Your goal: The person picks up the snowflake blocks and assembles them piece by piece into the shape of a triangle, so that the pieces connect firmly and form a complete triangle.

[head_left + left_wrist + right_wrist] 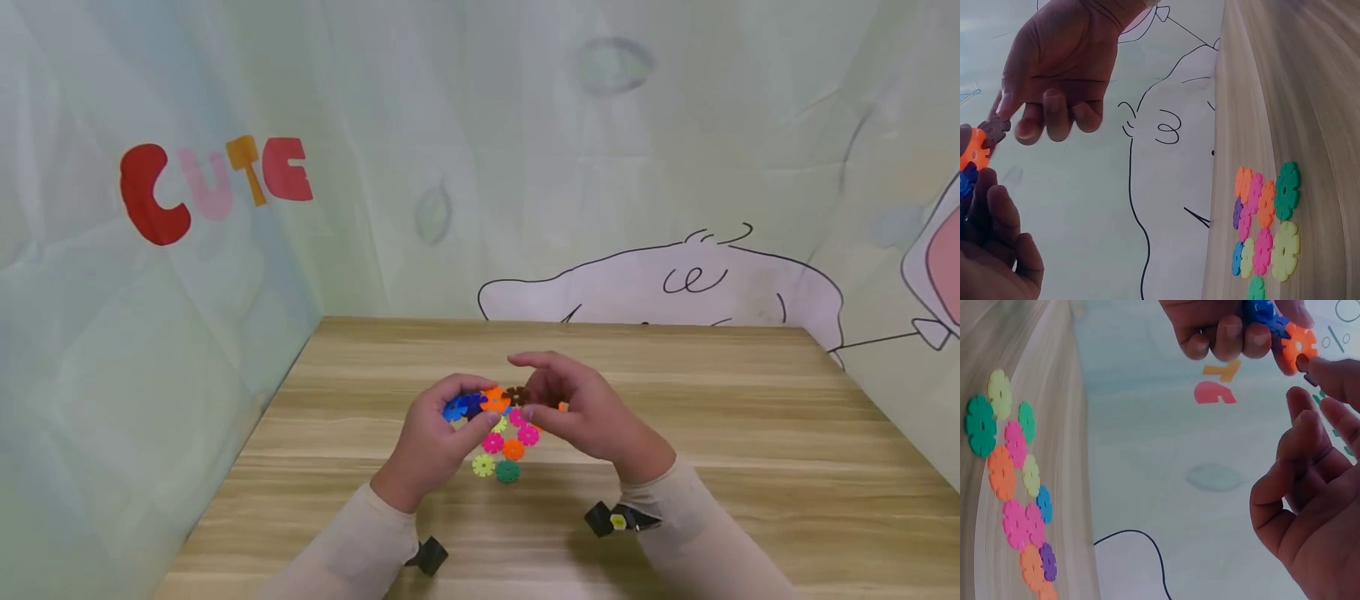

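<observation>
My left hand (433, 437) holds a short chain of notched plastic discs raised over the table. Thumb and forefinger pinch the orange disc (1299, 345). Dark blue discs (1267, 314) join it on one side, with a lighter blue disc (454, 409) at the chain's left end in the head view. A brown disc (997, 129) is fitted to the orange disc's other side. My right hand (588, 408) is beside this brown disc, thumb tip right at its edge. Its forefinger stretches out above the chain, and the other fingers are loosely bent, apart from the discs.
Below the hands, several loose discs lie flat on the wooden table (360, 500), among them a green disc (1287, 190), a yellow disc (1285, 250), a pink disc (528, 435) and a purple disc (1048, 561). A printed cloth wall (390, 167) stands behind and to the left.
</observation>
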`<action>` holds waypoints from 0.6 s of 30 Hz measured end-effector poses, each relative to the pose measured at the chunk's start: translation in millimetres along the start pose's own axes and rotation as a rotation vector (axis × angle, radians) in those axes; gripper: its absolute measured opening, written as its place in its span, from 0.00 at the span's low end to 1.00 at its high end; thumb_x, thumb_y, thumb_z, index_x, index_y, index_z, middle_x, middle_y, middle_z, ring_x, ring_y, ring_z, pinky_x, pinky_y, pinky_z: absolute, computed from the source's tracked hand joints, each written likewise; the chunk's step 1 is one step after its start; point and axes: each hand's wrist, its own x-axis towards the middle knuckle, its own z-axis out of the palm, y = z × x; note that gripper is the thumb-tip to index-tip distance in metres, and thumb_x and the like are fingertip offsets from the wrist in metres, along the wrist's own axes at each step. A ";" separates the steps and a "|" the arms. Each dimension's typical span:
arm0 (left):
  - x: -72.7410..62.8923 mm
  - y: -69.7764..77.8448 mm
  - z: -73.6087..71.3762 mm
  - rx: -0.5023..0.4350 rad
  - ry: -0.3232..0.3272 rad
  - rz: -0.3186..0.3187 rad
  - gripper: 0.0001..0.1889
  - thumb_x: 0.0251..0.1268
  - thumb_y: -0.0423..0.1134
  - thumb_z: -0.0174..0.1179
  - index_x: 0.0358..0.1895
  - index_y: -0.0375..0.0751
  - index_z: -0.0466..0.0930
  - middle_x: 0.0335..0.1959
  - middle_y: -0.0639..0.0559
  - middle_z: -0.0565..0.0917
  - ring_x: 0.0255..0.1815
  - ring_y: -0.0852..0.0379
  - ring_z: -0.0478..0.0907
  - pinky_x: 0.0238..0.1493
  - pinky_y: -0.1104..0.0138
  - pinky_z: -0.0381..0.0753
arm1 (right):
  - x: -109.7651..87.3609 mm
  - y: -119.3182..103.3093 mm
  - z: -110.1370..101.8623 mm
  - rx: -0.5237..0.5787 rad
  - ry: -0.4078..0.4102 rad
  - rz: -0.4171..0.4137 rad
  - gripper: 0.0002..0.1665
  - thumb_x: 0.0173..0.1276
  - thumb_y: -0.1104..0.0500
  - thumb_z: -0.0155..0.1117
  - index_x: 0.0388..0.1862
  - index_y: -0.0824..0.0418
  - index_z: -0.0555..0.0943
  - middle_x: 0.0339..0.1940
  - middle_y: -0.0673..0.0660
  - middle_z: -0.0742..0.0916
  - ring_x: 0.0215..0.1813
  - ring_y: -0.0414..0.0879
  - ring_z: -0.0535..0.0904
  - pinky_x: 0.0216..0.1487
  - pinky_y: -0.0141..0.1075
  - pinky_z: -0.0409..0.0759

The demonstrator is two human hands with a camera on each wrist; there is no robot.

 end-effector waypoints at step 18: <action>1.1 -1.9 -2.7 -0.035 0.061 0.024 0.16 0.70 0.32 0.68 0.59 0.41 0.83 0.57 0.43 0.84 0.48 0.47 0.83 0.48 0.67 0.88 | 4.0 51.8 28.4 -0.237 -0.395 0.392 0.15 0.69 0.54 0.75 0.53 0.54 0.89 0.26 0.48 0.82 0.29 0.42 0.75 0.31 0.35 0.76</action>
